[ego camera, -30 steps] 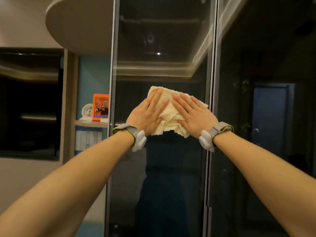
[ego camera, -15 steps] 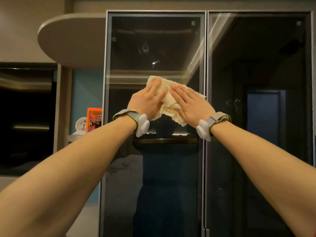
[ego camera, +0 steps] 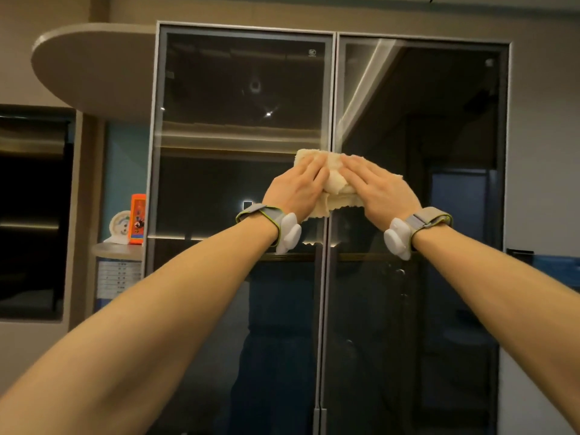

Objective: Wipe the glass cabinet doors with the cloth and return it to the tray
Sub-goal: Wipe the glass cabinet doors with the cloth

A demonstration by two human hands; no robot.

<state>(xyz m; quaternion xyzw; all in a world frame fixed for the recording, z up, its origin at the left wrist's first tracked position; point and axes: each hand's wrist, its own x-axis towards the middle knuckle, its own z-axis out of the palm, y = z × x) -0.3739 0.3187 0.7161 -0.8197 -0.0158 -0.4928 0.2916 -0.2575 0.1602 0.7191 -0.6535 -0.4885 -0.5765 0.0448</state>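
Observation:
A pale yellow cloth (ego camera: pixel 334 186) is pressed flat against the dark glass cabinet, right over the seam between the left door (ego camera: pixel 238 127) and the right door (ego camera: pixel 420 127). My left hand (ego camera: pixel 295 189) lies flat on the cloth's left part. My right hand (ego camera: pixel 379 191) lies flat on its right part, fingers pointing up and left. Both hands pin the cloth to the glass. Each wrist carries a grey band with a white device. No tray is in view.
A rounded beige shelf top (ego camera: pixel 91 67) juts out left of the cabinet. Below it a small shelf (ego camera: pixel 117 249) holds an orange box (ego camera: pixel 137 218) and a small white clock (ego camera: pixel 120 224). A dark window (ego camera: pixel 31 211) is at far left, a wall at right.
Both hands have slid the cloth rightward from the left door's glass onto the seam between the doors. The view has pulled back and tilted up, showing the cabinet's top.

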